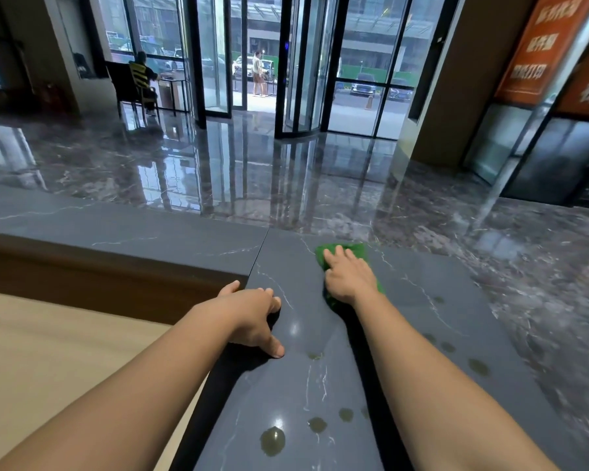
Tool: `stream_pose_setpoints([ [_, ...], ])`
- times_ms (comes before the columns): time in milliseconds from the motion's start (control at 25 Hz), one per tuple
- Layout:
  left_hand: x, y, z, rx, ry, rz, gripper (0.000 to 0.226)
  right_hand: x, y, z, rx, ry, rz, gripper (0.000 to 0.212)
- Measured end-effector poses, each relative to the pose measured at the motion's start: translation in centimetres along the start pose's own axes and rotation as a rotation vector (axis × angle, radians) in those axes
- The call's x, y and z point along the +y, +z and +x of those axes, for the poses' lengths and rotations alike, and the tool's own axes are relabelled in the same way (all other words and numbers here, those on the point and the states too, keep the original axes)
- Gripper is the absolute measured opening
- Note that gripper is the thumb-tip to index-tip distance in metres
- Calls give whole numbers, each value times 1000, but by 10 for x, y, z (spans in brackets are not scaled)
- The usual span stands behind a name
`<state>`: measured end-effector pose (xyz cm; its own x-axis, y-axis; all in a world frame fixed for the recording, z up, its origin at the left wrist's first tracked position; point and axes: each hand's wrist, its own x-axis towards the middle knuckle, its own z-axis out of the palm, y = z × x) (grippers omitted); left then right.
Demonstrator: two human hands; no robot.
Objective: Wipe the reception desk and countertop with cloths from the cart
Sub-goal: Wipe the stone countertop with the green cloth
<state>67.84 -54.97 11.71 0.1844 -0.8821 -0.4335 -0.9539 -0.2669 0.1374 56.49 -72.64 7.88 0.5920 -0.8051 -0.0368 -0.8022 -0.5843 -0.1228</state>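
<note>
A green cloth (356, 251) lies flat on the dark grey marbled countertop (422, 300), near its far edge. My right hand (349, 278) presses down on the cloth with fingers spread, covering most of it. My left hand (257, 317) rests on the countertop's near inner edge, fingers curled over the rim, holding nothing. Several dull round spots (272, 440) mark the counter surface closer to me. The cart is not in view.
A lower beige desk surface (48, 351) sits to my left below a brown wooden ledge (99, 273). Beyond the counter lies a glossy dark marble lobby floor (252, 171), glass doors, a seated person (143, 79) at the back left, and a standing person outside.
</note>
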Motion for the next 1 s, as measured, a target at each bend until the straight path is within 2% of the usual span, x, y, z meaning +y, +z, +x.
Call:
stream_pose_setpoints([
  [200, 2, -3, -1, 10, 7, 41, 92, -69, 5, 12, -55, -253, 31, 59],
  [400, -3, 0, 5, -6, 11, 63, 94, -84, 9, 56, -96, -297, -26, 59],
  [680, 0, 0, 8, -17, -23, 52, 95, -38, 1, 78, -52, -81, -16, 61],
  [1000, 4, -2, 7, -26, -44, 4, 91, 136, -21, 19, -39, 348, -34, 62],
])
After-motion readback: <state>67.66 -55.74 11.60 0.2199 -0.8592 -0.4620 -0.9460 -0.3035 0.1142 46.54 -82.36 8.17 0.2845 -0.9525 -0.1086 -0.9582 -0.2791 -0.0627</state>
